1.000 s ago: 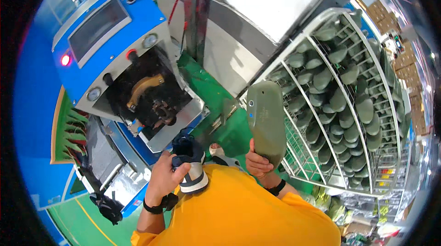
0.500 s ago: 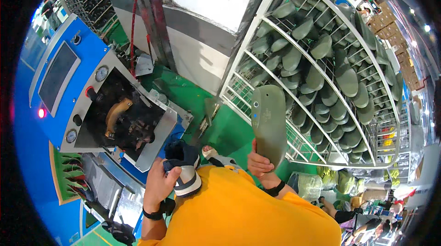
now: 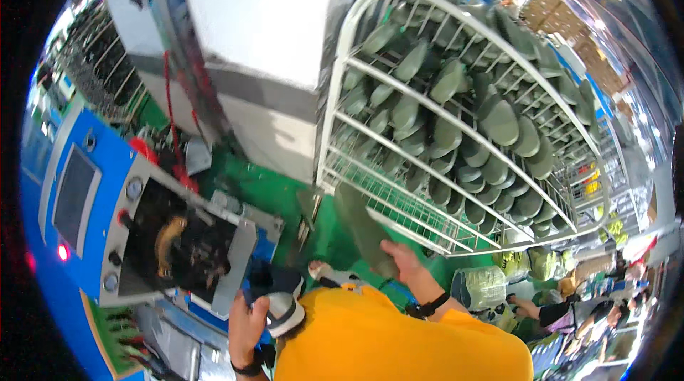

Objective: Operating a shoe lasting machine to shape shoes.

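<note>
On the left, low in the view, my left hand (image 3: 247,324) is closed around a dark blue and grey-white shoe (image 3: 285,311), held close to my body. Its opening faces away from me. My right hand (image 3: 406,261) grips a long dark green shoe last (image 3: 362,223) by its lower end, at the front of the wire rack. The last tilts with its upper end to the left and is smeared by motion. My right fingers are partly hidden behind it.
A white wire rack (image 3: 449,80) full of green shoe lasts stands ahead right. At left is a blue machine (image 3: 107,146) with a screen, gauges and a dark cavity. A white and grey wall (image 3: 260,32) rises between them. Another person's arm (image 3: 531,308) shows at lower right.
My right hand has swung the shoe last left and tilted it, turning its flat face away. The shoe stays in my left hand, slightly lower. The view has turned, so the rack appears further left.
</note>
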A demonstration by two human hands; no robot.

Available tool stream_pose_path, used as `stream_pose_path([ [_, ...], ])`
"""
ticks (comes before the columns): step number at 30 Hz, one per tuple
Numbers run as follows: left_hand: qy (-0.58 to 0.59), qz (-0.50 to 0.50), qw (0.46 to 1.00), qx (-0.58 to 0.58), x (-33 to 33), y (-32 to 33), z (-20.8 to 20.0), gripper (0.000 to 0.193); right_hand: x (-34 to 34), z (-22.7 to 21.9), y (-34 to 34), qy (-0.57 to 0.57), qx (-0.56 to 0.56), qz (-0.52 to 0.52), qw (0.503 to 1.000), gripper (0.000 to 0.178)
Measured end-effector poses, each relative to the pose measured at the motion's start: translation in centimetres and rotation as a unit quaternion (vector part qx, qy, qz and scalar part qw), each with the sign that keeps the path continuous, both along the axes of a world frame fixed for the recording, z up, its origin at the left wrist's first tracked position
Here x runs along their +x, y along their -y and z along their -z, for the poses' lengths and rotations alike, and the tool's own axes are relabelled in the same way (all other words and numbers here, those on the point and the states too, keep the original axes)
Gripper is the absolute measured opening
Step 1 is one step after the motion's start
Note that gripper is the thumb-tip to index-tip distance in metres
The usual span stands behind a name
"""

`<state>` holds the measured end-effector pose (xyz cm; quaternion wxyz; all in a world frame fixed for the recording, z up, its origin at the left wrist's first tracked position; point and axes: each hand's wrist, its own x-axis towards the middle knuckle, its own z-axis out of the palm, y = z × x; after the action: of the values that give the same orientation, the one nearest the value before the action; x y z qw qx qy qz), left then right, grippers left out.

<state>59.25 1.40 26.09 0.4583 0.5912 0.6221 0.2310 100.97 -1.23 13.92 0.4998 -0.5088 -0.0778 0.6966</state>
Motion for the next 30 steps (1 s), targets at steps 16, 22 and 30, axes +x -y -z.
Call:
stream_pose_path([
  [16, -0.020, 0.091, 0.994, -0.054, 2.1, -2.2, -4.2, 0.045, 0.3, -4.9, 0.6, 0.120, -0.001, 0.040, 0.992, 0.055],
  [22, -0.054, 0.123, 0.991, -0.026, 0.6, -3.4, 0.8, 0.055, 1.1, 0.4, 1.4, 0.205, -0.048, 0.031, 0.977, 0.056],
  [30, -0.068, 0.141, 0.988, 0.017, 3.4, -3.3, -3.5, 0.059, 0.9, 5.6, 4.8, 0.270, -0.240, 0.005, 0.932, 0.065],
])
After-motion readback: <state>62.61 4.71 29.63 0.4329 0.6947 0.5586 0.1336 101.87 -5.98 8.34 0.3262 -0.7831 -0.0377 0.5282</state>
